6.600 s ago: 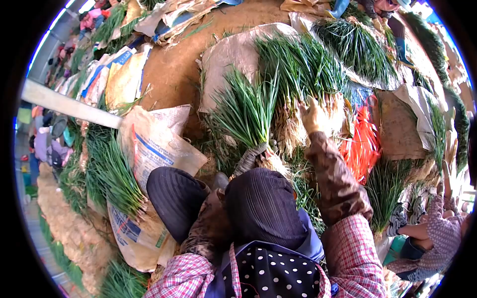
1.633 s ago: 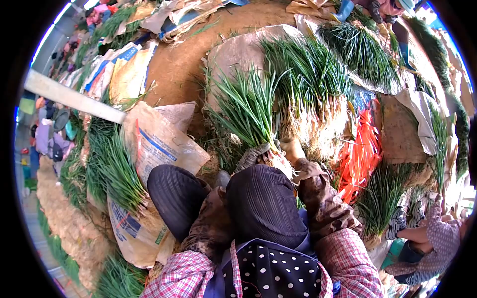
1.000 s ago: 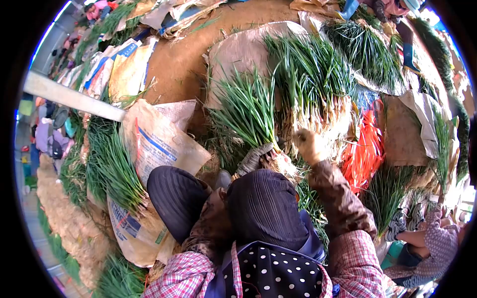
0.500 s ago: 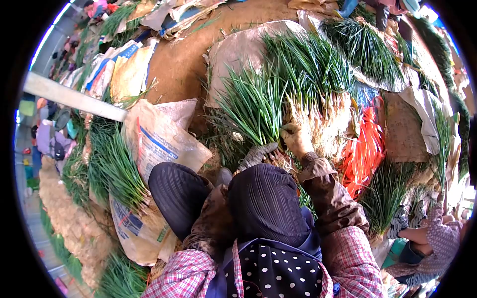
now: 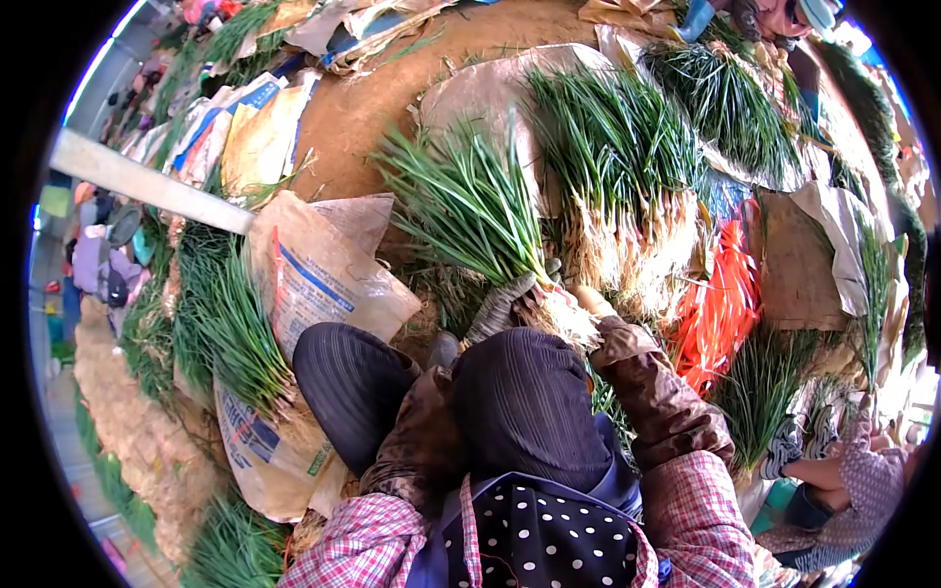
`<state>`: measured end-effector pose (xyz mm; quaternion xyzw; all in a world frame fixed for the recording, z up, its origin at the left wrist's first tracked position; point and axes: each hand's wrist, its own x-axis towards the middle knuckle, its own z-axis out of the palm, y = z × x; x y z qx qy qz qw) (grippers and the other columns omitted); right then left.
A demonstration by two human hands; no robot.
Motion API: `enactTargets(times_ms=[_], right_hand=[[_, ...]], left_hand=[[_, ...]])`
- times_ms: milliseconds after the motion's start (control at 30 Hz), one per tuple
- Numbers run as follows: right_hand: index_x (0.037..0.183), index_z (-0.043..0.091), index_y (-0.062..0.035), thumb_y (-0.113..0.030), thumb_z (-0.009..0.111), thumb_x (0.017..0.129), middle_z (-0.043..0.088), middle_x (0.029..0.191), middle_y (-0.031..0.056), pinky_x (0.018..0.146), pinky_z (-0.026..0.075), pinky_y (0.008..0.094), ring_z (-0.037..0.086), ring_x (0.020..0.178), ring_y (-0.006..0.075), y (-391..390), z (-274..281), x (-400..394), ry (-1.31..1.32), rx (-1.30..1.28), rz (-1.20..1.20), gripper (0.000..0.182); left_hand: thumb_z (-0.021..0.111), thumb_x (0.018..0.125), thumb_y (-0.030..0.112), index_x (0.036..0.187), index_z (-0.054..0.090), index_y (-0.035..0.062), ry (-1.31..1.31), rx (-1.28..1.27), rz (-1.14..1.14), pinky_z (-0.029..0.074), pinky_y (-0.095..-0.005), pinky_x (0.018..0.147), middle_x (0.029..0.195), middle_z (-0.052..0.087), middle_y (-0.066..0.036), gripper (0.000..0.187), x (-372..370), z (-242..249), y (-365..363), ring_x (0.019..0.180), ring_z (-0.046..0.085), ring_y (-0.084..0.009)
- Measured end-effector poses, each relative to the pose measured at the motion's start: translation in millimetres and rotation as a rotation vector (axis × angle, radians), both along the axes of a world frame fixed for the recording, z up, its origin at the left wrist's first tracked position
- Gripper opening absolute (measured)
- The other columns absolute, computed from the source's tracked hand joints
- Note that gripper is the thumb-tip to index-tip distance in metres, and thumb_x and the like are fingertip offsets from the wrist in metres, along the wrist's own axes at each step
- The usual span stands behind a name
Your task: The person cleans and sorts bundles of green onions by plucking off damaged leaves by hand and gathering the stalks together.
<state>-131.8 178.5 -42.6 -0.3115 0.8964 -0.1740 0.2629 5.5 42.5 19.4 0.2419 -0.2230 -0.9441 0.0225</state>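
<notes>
A bunch of green onions (image 5: 469, 208) lies slantwise in my left hand (image 5: 496, 310), which wears a grey glove and is closed around the lower stems. Its leaves fan up and left; its pale roots (image 5: 561, 318) point down and right, just above my knee. Against the root end rests my right hand (image 5: 592, 301), in a yellowish glove, with its fingers mostly hidden. Just beyond it a thick row of green onions (image 5: 618, 147) lies with leaves away from me and roots toward me, on a pale sack (image 5: 466, 98).
Red plastic strips (image 5: 723, 304) lie right of the row. A printed sack (image 5: 328, 284) and another pile of green onions (image 5: 245, 333) are on my left. A white bar (image 5: 147, 181) juts in at left. Other people sit at the far right (image 5: 848, 490) and upper right (image 5: 769, 20).
The bunch in my left hand has swung left, away from the row, and its roots now show. My right hand has moved down from the stems to the root end.
</notes>
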Motion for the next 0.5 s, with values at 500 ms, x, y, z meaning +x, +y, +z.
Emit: enactTargets(times_ms=[500], right_hand=[[0.094, 0.065, -0.0179, -0.015, 0.059, 0.081, 0.065, 0.083, 0.0052, 0.060, 0.052, 0.0307, 0.061, 0.071, 0.0183, 23, 24, 11, 0.205, -0.518, 0.030, 0.014]], left_hand=[[0.064, 0.084, 0.024, 0.075, 0.062, 0.0036, -0.026, 0.088, -0.019, 0.048, -0.0272, 0.067, 0.073, 0.063, -0.003, 0.022, 0, -29, -4, 0.067, 0.058, -0.0126]])
